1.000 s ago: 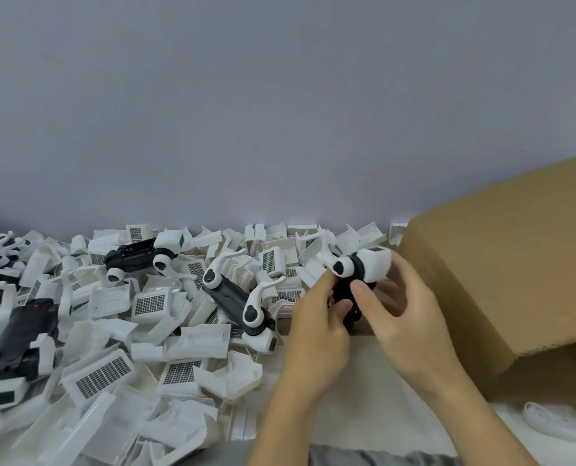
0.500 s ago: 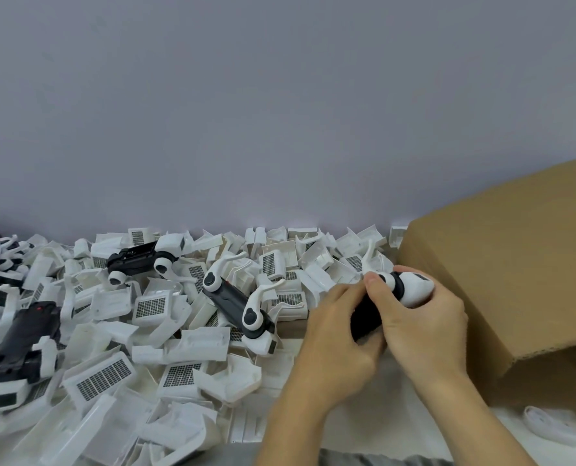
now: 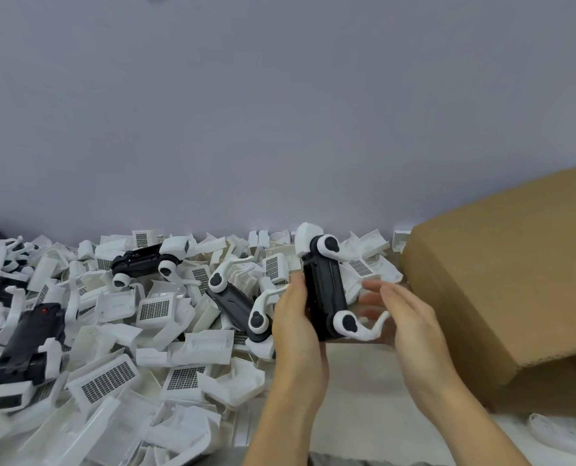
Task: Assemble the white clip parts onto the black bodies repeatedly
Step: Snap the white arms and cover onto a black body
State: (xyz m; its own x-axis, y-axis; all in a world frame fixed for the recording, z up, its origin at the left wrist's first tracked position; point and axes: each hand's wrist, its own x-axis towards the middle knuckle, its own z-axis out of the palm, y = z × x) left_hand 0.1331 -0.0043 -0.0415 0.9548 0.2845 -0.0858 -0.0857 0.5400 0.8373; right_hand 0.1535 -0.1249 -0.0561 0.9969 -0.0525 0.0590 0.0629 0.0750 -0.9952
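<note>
Your black body (image 3: 323, 294) stands nearly upright above the counter, with a white clip part (image 3: 354, 326) at its lower end and another (image 3: 330, 245) on top.

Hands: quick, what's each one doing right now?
Left hand: holds the black body.
Right hand: open, fingers straight, blurred, gripping nothing.

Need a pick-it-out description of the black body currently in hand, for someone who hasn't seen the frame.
Start at the brown cardboard box on the right; just left of it, above bare table, the left hand grips a black body held upright. It carries white clip arms with dark round pivots at top and bottom. Unlike the other black bodies lying in the white parts pile, it is lifted and vertical.
</note>
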